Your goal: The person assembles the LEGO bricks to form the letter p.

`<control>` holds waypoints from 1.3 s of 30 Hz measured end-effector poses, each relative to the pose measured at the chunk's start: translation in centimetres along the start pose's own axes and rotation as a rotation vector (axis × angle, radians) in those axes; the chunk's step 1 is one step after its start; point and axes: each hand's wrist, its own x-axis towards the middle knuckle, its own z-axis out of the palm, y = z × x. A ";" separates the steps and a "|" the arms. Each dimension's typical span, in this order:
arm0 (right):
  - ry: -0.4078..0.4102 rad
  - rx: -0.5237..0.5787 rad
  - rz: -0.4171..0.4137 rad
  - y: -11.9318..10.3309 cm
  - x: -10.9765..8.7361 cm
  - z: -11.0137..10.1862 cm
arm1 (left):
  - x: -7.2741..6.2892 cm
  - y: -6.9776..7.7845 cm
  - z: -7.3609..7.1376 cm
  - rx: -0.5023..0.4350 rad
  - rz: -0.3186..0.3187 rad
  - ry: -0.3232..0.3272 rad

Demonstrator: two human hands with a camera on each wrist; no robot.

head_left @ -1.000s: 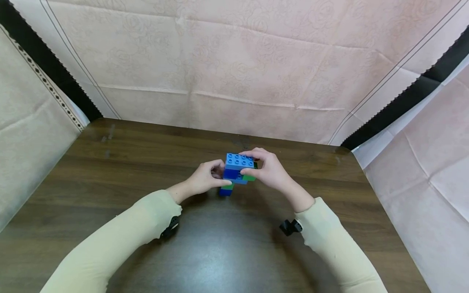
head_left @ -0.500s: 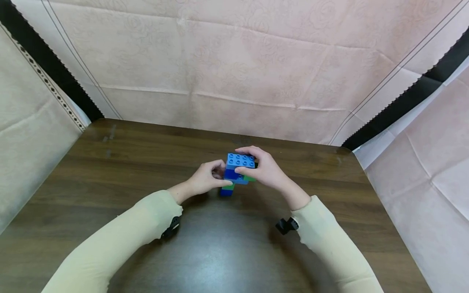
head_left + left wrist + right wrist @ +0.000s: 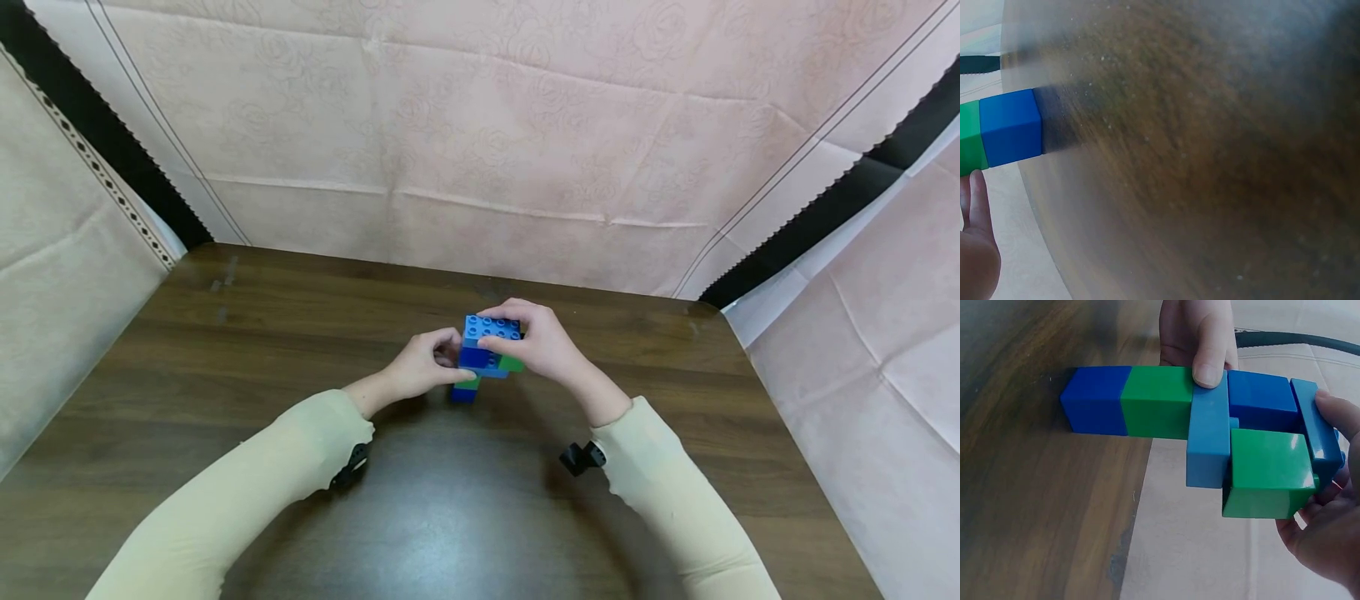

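Observation:
A tower of toy building bricks (image 3: 474,357) stands upright on the table between both hands. Seen from the right wrist, it has a dark blue brick (image 3: 1096,403) at its base, then a green brick (image 3: 1157,403) and a light blue flat brick (image 3: 1208,456). Above that sit a dark blue brick (image 3: 1263,400) and a green brick (image 3: 1270,465) side by side, topped by a light blue studded brick (image 3: 482,327). My left hand (image 3: 412,364) grips the lower light blue brick, thumb in front. My right hand (image 3: 551,343) pinches the top brick between thumb and fingers.
The brown wooden table (image 3: 315,467) extends around the tower. Pale patterned cloth (image 3: 480,133) hangs behind it and along the sides, with black strips at the corners. A small black camera (image 3: 582,458) sits at the right wrist.
My right hand has shifted slightly left along the top light blue brick, its thumb now farther across the front. The left hand and the tower have hardly moved.

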 end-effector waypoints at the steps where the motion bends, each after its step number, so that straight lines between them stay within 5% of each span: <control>1: 0.000 -0.005 -0.004 0.0 0.0 0.0 | 0.0 0.0 0.0 0.001 0.002 -0.002; 28: -0.032 -0.291 -0.168 -0.6 -0.1 0.0 | -0.1 -0.3 -0.1 0.001 0.012 0.002; 39: -0.016 -0.224 -0.092 -0.7 -0.3 -0.5 | 0.2 0.0 0.1 -0.002 0.030 -0.006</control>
